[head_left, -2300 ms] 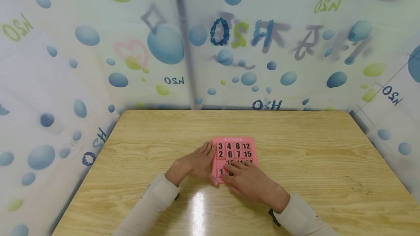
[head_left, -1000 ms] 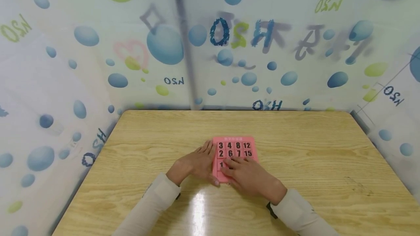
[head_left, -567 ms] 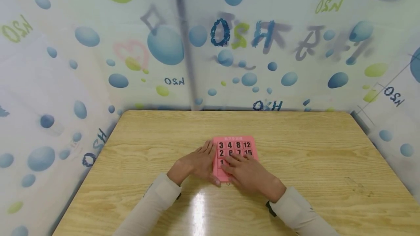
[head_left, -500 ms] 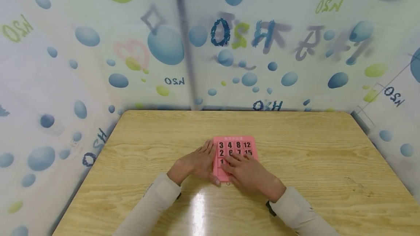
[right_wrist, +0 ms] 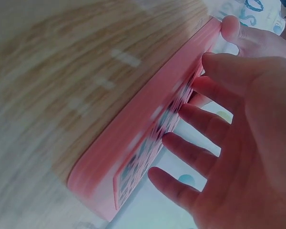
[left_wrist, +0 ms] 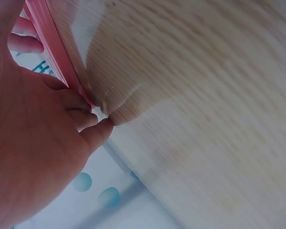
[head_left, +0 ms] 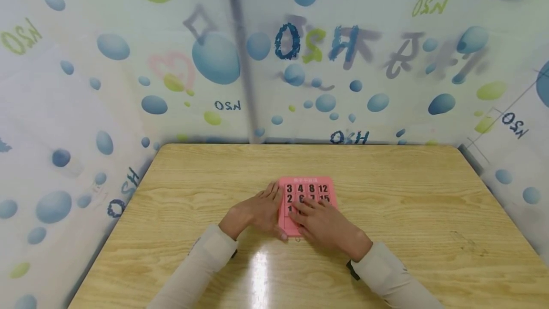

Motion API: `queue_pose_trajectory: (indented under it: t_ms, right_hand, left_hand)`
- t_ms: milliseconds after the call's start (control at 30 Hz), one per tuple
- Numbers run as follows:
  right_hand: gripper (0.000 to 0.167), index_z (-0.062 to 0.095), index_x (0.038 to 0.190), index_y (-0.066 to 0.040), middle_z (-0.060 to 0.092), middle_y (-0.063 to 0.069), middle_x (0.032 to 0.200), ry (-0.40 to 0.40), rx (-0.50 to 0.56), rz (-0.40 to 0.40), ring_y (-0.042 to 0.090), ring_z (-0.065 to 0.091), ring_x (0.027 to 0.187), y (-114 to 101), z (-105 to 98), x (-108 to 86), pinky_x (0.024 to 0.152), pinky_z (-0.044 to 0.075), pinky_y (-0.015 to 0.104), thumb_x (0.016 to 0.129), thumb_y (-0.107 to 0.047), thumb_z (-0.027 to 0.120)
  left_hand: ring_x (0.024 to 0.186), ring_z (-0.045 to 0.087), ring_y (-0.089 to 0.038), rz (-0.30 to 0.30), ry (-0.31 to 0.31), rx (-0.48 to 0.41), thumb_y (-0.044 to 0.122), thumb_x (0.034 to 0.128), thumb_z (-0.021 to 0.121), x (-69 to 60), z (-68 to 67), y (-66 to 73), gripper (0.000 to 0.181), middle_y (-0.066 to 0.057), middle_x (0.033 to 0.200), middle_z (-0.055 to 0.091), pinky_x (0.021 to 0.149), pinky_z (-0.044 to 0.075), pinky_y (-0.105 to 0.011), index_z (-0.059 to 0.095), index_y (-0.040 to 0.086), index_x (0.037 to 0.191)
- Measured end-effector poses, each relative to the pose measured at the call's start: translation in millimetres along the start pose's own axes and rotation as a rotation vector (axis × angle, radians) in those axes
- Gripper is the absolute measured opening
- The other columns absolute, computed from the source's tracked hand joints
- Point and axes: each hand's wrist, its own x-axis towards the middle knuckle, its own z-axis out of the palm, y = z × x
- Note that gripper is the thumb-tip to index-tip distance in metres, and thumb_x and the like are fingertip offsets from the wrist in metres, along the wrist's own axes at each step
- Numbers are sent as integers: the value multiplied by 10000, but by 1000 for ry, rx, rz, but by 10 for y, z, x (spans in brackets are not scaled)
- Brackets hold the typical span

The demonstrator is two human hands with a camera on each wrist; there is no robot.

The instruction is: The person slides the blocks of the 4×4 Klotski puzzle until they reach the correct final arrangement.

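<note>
A pink number sliding puzzle (head_left: 306,180) lies flat on the wooden table. Along its left edge rests my left hand (head_left: 262,210), fingers extended and thumb near the front-left corner. In the left wrist view those fingertips touch the puzzle's pink side (left_wrist: 57,52) at a corner. My right hand (head_left: 326,225) reaches over the number tiles with its fingers spread, a fingertip at the "1" tile (head_left: 289,210). An empty slot (head_left: 291,225) shows in front of that tile. The right wrist view shows fairly straight fingers (right_wrist: 193,155) over the tile face. Several right-hand tiles are hidden.
The light wooden table (head_left: 193,180) reaches back to a white printed backdrop (head_left: 266,75) with blue and green dots. A small ring-like shape (head_left: 298,240) shows at the puzzle's front edge. Dark straps (head_left: 353,271) show under the sleeves.
The "1" tile has slid from the front row up under the "2", leaving its old slot empty. My right hand has moved slightly away from the body; my left hand stays at the edge.
</note>
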Motion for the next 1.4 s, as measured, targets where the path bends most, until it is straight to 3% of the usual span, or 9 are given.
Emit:
queue_pose_trajectory:
  t_ms: [267,600,700,767,867,933,1033,1400]
  right_hand:
    - [458,517,1465,-184,430,60,1552,5,8,-14,340,384,1429,60,-42,-34,1133,356,558,1033,-337,499]
    - [315,690,1257,-163,635,29,1314,106,-12,-78,273,568,1244,51,-61,-166,1072,445,492,1022,-309,539]
    - [275,720,1179,-178,657,12,1234,112,-10,-80,242,590,1183,34,-51,-190,1056,457,460,1028,-306,529]
    - [264,730,1148,-183,662,3,1189,115,-7,-77,224,599,1136,25,-42,-197,1033,472,446,1030,-302,526]
    - [257,736,1126,-188,658,-11,1134,118,-3,-75,197,601,1075,17,-29,-203,985,496,430,1031,-302,526]
    - [254,736,1119,-190,654,-19,1112,118,-8,-76,184,596,1044,15,-17,-204,958,505,420,1031,-302,525]
    - [248,738,1102,-190,650,-22,1082,124,-15,-78,178,593,1026,14,-7,-210,939,507,412,1029,-301,530]
    - [254,748,1111,-178,668,-9,1137,126,-17,-71,193,599,1082,10,7,-230,987,499,415,1021,-304,547]
  left_hand:
    - [1527,-104,-290,-12,-10,-35,755,733,678,-12,27,-25,1339,-157,1647,-136,1252,104,-395,-63,32,1583]
    - [1533,-56,-302,-11,15,-36,739,781,642,-39,-18,-36,1263,-138,1659,-88,1249,116,-439,-38,49,1590]
    - [1537,29,-314,-17,45,16,737,776,648,-46,-30,-14,1240,-152,1664,-3,1245,128,-473,32,38,1595]
    - [1517,178,-320,-11,85,65,749,752,663,-45,-37,4,1219,-154,1656,133,1228,195,-493,143,28,1586]
    - [1348,423,-281,9,147,124,759,709,694,-39,-45,25,1139,-124,1521,357,1136,358,-478,325,35,1507]
    - [1198,480,-233,24,176,143,760,682,715,-31,-45,29,1076,-91,1396,418,1046,433,-443,395,59,1433]
    - [1150,470,-208,34,181,146,760,679,716,-22,-39,27,1057,-80,1369,419,995,458,-412,402,66,1411]
    - [1427,314,-297,35,128,72,745,687,725,-34,-36,19,1225,-123,1570,263,1144,353,-522,225,40,1555]
